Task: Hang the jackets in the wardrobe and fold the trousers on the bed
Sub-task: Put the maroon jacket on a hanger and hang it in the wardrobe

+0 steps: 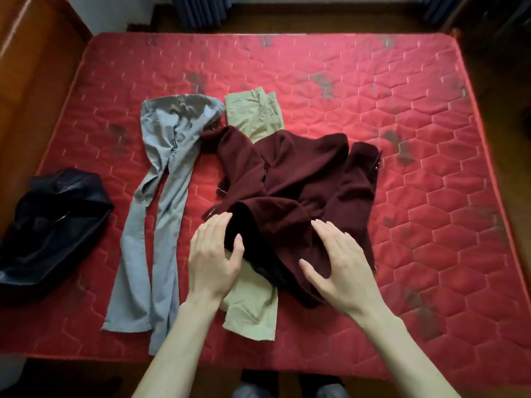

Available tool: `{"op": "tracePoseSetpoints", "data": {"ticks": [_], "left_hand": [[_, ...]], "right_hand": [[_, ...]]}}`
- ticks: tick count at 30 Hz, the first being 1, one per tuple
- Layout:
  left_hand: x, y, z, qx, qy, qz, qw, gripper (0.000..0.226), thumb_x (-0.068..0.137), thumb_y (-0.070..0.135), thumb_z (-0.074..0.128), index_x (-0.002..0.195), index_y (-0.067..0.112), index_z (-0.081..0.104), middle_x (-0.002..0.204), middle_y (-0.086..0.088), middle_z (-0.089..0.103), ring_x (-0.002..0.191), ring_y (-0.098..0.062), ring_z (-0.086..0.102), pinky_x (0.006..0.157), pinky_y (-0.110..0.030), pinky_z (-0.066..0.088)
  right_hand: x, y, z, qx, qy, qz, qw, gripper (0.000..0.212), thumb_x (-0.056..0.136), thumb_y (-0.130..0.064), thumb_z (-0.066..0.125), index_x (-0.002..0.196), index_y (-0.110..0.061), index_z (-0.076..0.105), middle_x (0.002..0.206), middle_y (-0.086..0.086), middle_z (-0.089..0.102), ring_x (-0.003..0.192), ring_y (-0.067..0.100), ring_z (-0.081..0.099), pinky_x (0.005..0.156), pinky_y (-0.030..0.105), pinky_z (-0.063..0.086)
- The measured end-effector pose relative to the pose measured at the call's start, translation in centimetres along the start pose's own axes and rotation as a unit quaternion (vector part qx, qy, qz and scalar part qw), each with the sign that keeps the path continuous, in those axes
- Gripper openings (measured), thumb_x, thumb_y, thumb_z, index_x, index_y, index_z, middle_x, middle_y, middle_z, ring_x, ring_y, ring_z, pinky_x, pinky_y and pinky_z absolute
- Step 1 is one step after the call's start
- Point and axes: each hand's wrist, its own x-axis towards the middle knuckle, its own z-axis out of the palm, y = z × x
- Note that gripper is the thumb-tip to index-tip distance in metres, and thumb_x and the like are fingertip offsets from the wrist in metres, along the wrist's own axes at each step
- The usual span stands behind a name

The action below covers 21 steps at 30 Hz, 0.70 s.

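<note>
**A:** ok so closest to you are your own two hands. Your left hand (214,254) is at the near-left edge of the maroon jacket (296,196), fingers mostly straight, thumb lying on the dark cloth, so it looks like you're just starting to take hold of that edge. I can't tell if it's a real pinch yet. Your right hand (337,259) is spread flat, fingers apart, resting on or hovering just over the near-right part of the same jacket, holding nothing.

**B:** so how far along are you, realistically?

**A:** barely started, I'd say. The maroon jacket is in a crumpled heap in the middle of the red mattress (431,110), lying right on top of the khaki trousers (253,305). You can see the waist end poking out the far side and the leg ends sticking out toward you. The grey trousers (161,179) are just beside them on the left, laid out full length, wrinkled, not folded. And the black jacket (54,225) is bunched up at the left edge of the bed, well apart from your hands.

**B:** so nothing hung, nothing folded?

**A:** that's how it reads from here. Two jackets to hang, two pairs of trousers to fold. The wooden panel (34,67) at far left might be the wardrobe, can't say for sure. Guessing you lift the maroon one first, since it's burying the khakis.
</note>
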Motion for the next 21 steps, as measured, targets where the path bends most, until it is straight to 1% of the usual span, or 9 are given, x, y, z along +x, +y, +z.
{"op": "tracePoseSetpoints", "data": {"ticks": [5,8,10,12,14,16,19,21], "left_hand": [[0.9,-5.8,5.7,0.012,-0.063,0.012,0.998,0.046,0.097,0.029,0.058,0.141,0.014,0.058,0.14,-0.003,0.063,0.133,-0.023,0.055,0.114,-0.047,0.043],[1.4,-9.9,9.6,0.032,-0.11,0.036,0.993,0.045,0.098,0.024,0.062,0.142,0.013,0.057,0.14,-0.003,0.062,0.133,-0.023,0.054,0.114,-0.045,0.042],[1.6,-11.7,11.5,0.045,-0.135,0.053,0.988,0.044,0.097,0.019,0.064,0.14,0.012,0.059,0.137,-0.004,0.064,0.13,-0.024,0.056,0.113,-0.043,0.042],[1.5,-13.8,13.9,0.059,-0.162,0.091,0.981,0.043,0.094,0.013,0.066,0.137,0.011,0.061,0.132,-0.004,0.065,0.127,-0.025,0.058,0.111,-0.041,0.043],[1.6,-15.7,16.2,0.081,-0.184,0.147,0.968,0.045,0.089,0.007,0.07,0.133,0.01,0.063,0.129,-0.004,0.066,0.125,-0.026,0.059,0.11,-0.043,0.045],[1.6,-17.2,18.2,0.111,-0.206,0.193,0.953,0.052,0.081,0.002,0.074,0.131,0.008,0.065,0.128,-0.007,0.067,0.123,-0.031,0.06,0.108,-0.046,0.047],[1.5,-19.4,20.7,0.183,-0.258,0.236,0.919,0.064,0.073,0.001,0.073,0.135,0.01,0.062,0.136,-0.01,0.064,0.13,-0.034,0.056,0.11,-0.048,0.045],[1.7,-20.7,22.0,0.236,-0.276,0.263,0.894,0.074,0.067,0.003,0.072,0.139,0.011,0.059,0.143,-0.012,0.058,0.135,-0.035,0.051,0.112,-0.049,0.042]], "right_hand": [[1.0,2.8,7.5,-0.001,-0.016,0.055,0.998,0.078,0.088,-0.051,0.063,0.155,-0.018,0.043,0.156,0.0,0.05,0.149,0.02,0.041,0.12,0.046,0.037],[1.6,4.7,12.9,-0.008,-0.041,0.093,0.995,0.079,0.086,-0.053,0.063,0.154,-0.016,0.046,0.152,0.004,0.054,0.145,0.024,0.046,0.117,0.045,0.04],[1.7,5.8,15.5,-0.017,-0.066,0.116,0.991,0.079,0.086,-0.055,0.062,0.154,-0.017,0.045,0.152,0.003,0.054,0.143,0.024,0.049,0.116,0.046,0.042],[1.6,7.0,18.4,-0.031,-0.089,0.162,0.982,0.08,0.088,-0.054,0.066,0.156,-0.02,0.042,0.155,0.0,0.05,0.14,0.023,0.05,0.113,0.043,0.044],[1.4,7.8,20.9,-0.04,-0.125,0.224,0.966,0.082,0.089,-0.054,0.067,0.158,-0.024,0.036,0.159,-0.004,0.043,0.136,0.023,0.051,0.107,0.042,0.045],[1.1,8.3,23.0,-0.057,-0.166,0.256,0.951,0.084,0.09,-0.059,0.065,0.159,-0.026,0.031,0.159,-0.006,0.039,0.134,0.023,0.051,0.102,0.042,0.046],[0.4,9.0,25.7,-0.103,-0.21,0.252,0.939,0.089,0.085,-0.064,0.064,0.159,-0.026,0.031,0.157,-0.006,0.04,0.135,0.021,0.048,0.098,0.04,0.048],[-0.3,9.4,27.4,-0.137,-0.216,0.24,0.936,0.095,0.079,-0.061,0.069,0.158,-0.022,0.034,0.155,-0.002,0.044,0.134,0.023,0.049,0.097,0.04,0.049]]}}
